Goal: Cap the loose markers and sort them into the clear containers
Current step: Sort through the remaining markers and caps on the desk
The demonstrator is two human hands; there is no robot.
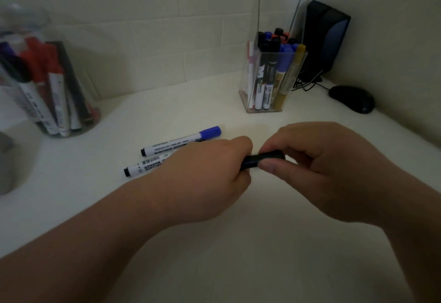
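A round clear jar at the left of the table holds red, black and purple markers, leaning. A square clear container at the back right holds black, blue, orange and gold ones, upright. Near the front, the left hand and right hand both clench their fingers on a black marker above the table. A blue-capped marker and a second marker lie beside the left hand.

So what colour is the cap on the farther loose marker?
Blue: the white-barrelled marker has a blue plastic cap; head view.
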